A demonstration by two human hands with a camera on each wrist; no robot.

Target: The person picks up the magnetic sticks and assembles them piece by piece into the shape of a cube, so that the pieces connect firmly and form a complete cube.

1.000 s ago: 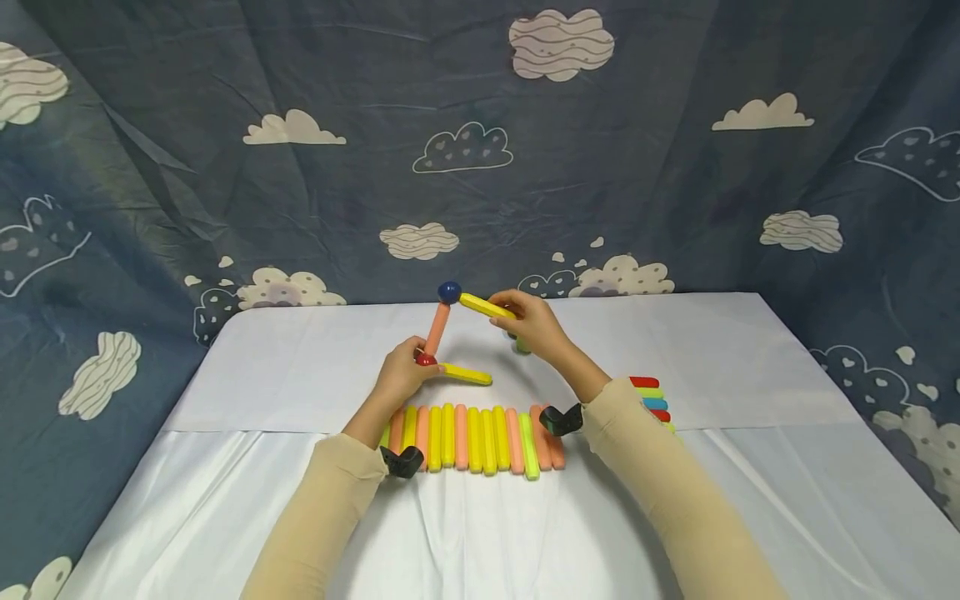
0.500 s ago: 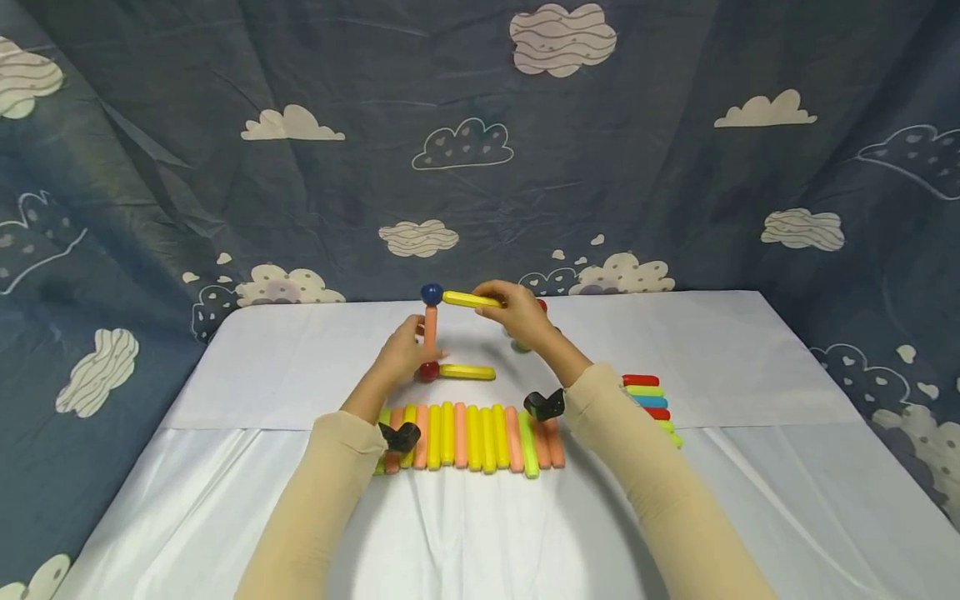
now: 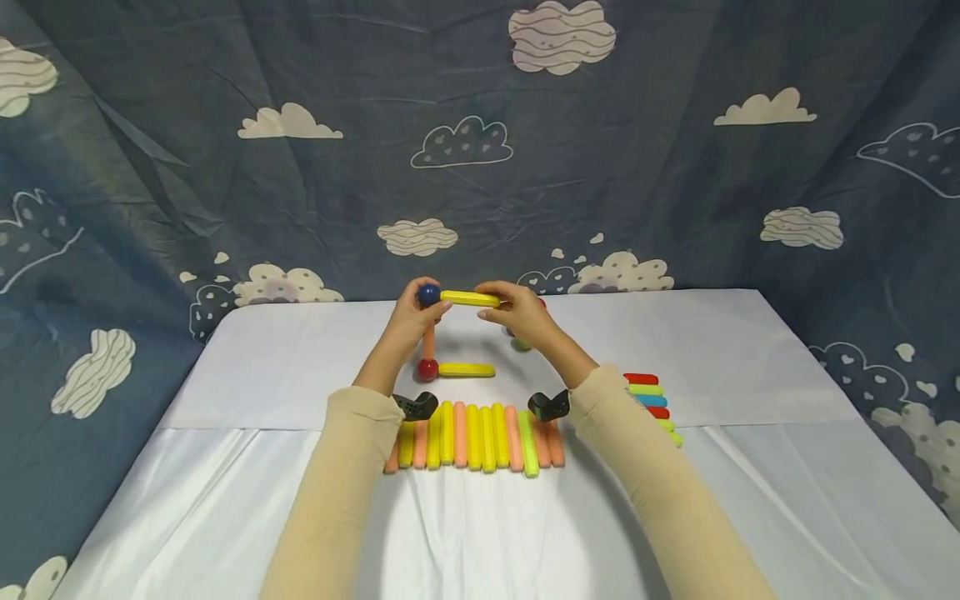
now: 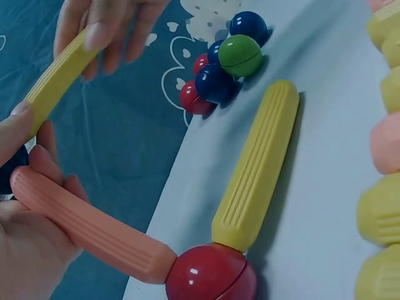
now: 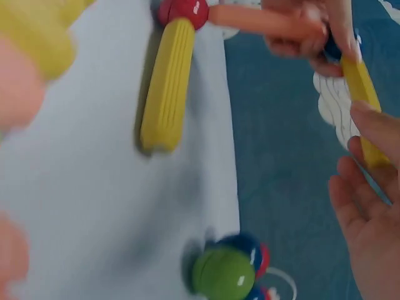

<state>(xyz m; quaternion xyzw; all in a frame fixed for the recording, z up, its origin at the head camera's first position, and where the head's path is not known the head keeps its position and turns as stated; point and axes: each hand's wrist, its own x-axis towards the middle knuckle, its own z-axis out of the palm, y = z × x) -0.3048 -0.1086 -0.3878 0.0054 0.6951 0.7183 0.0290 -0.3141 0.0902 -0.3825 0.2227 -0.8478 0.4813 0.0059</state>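
Note:
A red ball [image 3: 427,370] sits on the white table, with a yellow rod [image 4: 257,165] lying flat from its side. Out of its top rises a salmon-orange rod [image 4: 94,228], which carries a blue ball [image 3: 429,295]. From that ball a second yellow rod [image 3: 469,298] points sideways, roughly level, above the lower one. My left hand [image 3: 406,323] grips the joint at the blue ball, thumb in front and fingers behind. At the rod's free end, my right hand [image 3: 528,320] pinches it between thumb and fingers. The left fingers partly cover the blue ball in both wrist views.
A row of yellow, salmon and lime rods [image 3: 474,437] lies nearer to me, under my wrists. More coloured rods [image 3: 654,401] are at the right, partly behind my right sleeve. Several balls cluster by a green ball [image 4: 240,55] near the table's back edge.
My left hand has risen from the red ball along the salmon rod to the blue ball. The salmon rod has come upright, and the upper yellow rod has turned level in my right hand.

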